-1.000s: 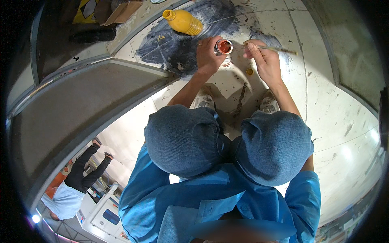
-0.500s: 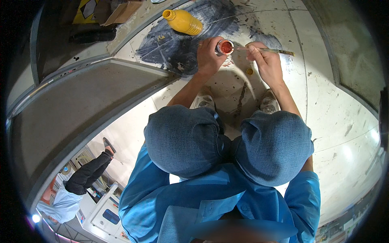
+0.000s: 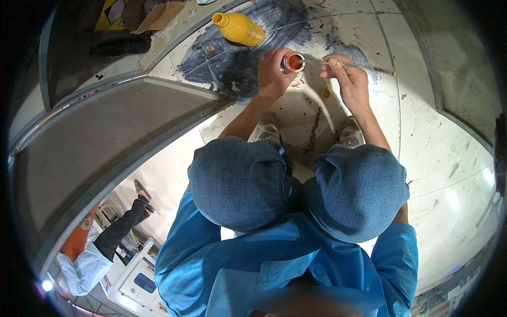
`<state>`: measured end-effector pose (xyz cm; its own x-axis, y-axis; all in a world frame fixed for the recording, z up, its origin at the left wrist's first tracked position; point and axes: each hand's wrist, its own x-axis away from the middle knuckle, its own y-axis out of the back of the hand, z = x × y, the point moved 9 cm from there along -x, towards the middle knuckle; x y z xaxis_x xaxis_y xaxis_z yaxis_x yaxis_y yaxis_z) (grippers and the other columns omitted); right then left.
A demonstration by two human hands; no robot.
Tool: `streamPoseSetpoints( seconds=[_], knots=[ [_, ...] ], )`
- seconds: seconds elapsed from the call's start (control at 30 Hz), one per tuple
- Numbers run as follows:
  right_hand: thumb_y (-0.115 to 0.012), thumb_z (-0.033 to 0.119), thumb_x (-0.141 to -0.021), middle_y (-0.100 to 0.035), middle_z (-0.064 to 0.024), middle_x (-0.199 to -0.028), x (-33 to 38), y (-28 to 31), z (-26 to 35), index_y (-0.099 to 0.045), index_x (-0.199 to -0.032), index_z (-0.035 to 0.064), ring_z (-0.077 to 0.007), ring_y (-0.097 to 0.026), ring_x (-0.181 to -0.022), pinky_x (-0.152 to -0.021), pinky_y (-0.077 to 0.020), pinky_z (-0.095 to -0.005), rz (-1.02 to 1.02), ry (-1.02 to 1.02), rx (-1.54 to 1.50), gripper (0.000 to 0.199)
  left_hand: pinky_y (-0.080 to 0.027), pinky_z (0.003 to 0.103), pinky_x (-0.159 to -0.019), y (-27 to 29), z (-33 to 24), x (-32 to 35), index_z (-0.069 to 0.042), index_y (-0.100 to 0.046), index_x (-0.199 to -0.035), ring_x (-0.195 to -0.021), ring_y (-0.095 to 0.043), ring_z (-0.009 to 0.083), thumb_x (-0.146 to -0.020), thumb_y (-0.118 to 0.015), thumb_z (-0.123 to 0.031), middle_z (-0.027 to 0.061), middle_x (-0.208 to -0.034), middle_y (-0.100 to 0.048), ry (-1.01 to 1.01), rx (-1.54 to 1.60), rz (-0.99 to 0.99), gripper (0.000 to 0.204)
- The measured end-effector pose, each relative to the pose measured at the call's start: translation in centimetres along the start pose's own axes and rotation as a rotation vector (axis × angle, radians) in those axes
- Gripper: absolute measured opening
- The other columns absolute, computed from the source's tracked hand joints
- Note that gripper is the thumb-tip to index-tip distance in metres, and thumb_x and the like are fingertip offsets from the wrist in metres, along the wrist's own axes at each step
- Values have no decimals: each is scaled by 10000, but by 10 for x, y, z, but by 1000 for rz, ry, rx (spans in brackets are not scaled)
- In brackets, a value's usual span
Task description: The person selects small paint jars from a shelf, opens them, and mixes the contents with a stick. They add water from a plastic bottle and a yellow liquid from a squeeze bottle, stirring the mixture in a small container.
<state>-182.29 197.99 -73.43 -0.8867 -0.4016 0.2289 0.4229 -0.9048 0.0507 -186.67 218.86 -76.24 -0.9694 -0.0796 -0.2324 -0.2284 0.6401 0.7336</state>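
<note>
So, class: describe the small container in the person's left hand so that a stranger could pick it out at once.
Start at the dark grey painted patch on the pale floor. At its right edge the left hand grips a small round pot. Unlike the big yellow bottle lying nearby, it is tiny, open-topped and orange-red inside.

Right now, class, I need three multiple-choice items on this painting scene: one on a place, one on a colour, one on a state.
1. Where does the yellow bottle lie?
A. on the dark painted patch, up left of the hands
B. between the shoes
C. on a knee

2. What colour is the paint in the small pot?
A. green
B. orange-red
C. white

3. What does the right hand hold?
A. nothing
B. a rag
C. a thin brush

A: it lies on its side on the dark patch.
B: the pot in the left hand shows orange-red.
C: fingers pinch the brush handle.
</note>
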Motion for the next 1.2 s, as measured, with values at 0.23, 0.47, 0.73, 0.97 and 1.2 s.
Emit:
streamPoseSetpoints(
  seconds=[0.23, 0.47, 0.73, 0.97, 1.2],
  knots=[
    [-581, 205, -1126, -708, -137, -1234, 1, 2, 1, -735, -1141, -135, -207, -741, -912, -847, -596, -319, -36, 32, 21, 374, -437, 458, -1019, -3, 5, 1, -129, -672, -1220, -1104, -637, 293, -742, -879, -176, 64, -1147, -679, 23, 12, 10, 522],
    [-579, 199, -1126, -698, -145, -1249, 3, 2, 2, -725, -1146, -150, -206, -737, -924, -855, -603, -326, -35, 63, 49, 378, -427, 463, -1035, -2, 2, 0, -133, -680, -1209, -1110, -640, 307, -754, -874, -188, 67, -1153, -684, 32, 5, 32, 498],
    [-576, 194, -1127, -695, -148, -1259, 3, 0, -6, -722, -1156, -149, -210, -738, -928, -849, -605, -322, -1, -23, -21, 373, -442, 469, -1014, -1, -1, 0, -127, -677, -1216, -1107, -645, 311, -742, -856, -163, 76, -1155, -685, -4, -7, 28, 508],
    [-585, 166, -1117, -758, -111, -1099, 6, 0, -12, -742, -1054, -119, -174, -744, -849, -780, -586, -306, -56, -57, -46, 331, -465, 474, -991, -3, -3, 1, -121, -678, -1217, -1071, -662, 326, -730, -860, -149, 84, -1147, -693, -9, -2, 35, 521],
    [-583, 176, -1120, -755, -99, -1075, 7, 3, -7, -730, -1078, -125, -174, -740, -860, -791, -590, -306, -65, 10, -60, 338, -481, 475, -978, -1, -4, 2, -121, -688, -1201, -1069, -666, 329, -726, -878, -167, 83, -1153, -696, -24, -6, 8, 514]
  ],
)
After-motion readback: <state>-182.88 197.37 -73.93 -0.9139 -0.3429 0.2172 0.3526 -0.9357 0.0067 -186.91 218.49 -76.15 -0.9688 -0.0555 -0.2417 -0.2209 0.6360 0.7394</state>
